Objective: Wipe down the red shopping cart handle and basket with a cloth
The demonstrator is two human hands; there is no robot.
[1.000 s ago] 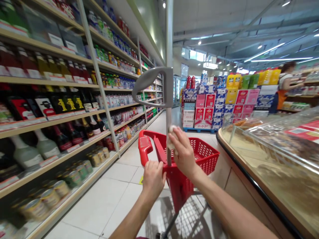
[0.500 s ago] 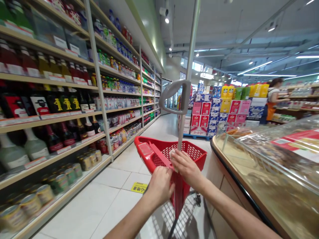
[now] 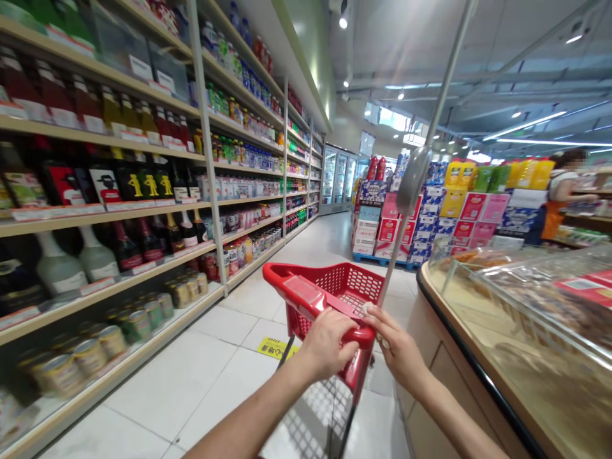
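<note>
A red plastic shopping cart (image 3: 306, 291) stands in front of me, turned at an angle, its basket holding no goods that I can see. My left hand (image 3: 329, 344) is closed around the near corner of its handle. At the cart's right side, my right hand (image 3: 396, 344) pinches a small white wad (image 3: 368, 308), perhaps tissue, close to the handle's end. A grey metal pole (image 3: 444, 83) rises from behind the right fingers and leans right. Partway up it is a grey loop grip (image 3: 414, 178), seen nearly edge-on.
Shelves of bottles and cans (image 3: 153, 255) line the left. A display counter (image 3: 459, 319) with clear covers runs close on the right. Stacked drink boxes (image 3: 396, 220) stand ahead, with a person in an orange apron (image 3: 554, 213) beyond. A yellow floor sign (image 3: 272, 347) lies by the cart.
The cart has swung round, and its pole now leans right with the loop turned edge-on. Both hands have shifted right; the left now wraps the handle's corner. My view has turned slightly left.
</note>
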